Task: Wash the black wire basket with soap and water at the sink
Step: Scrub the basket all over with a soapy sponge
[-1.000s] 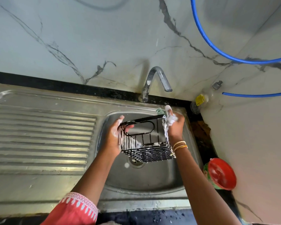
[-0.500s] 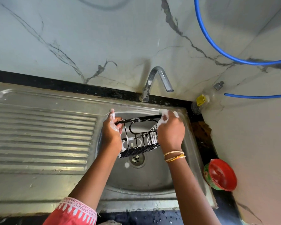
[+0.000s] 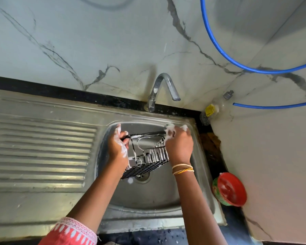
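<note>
We see the black wire basket (image 3: 147,156) held up over the sink (image 3: 166,197) bowl at centre frame, above the drain (image 3: 142,175), tilted with its open top toward the wall. Left hand (image 3: 117,147) is curled tight round the basket's left top corner, suds all over the hand. Right hand (image 3: 179,144) sits at the right end of the top rim, closed on something white and foamy, likely a scrub pad, pressed to the wire; we cannot tell what exactly. Foam clings to the vertical wires and rim. Faucet (image 3: 163,91) just above centre, no water running that we can see. Clear soap bottle (image 3: 213,110) stands in the right corner by the wall, red lid tub (image 3: 230,189) on the dark desk (image 3: 210,149) at right of the sink, blue hose (image 3: 219,48) upper right. Drainboard (image 3: 39,147) fills the left side. We judge the step is soaping and scrubbing, roughly mid task, rinse not yet done. Next move probably calls for covering the remaining sides and bottom mesh, then freeing one hand to open the tap while the other keeps a firm hold on slippery wire.
</note>
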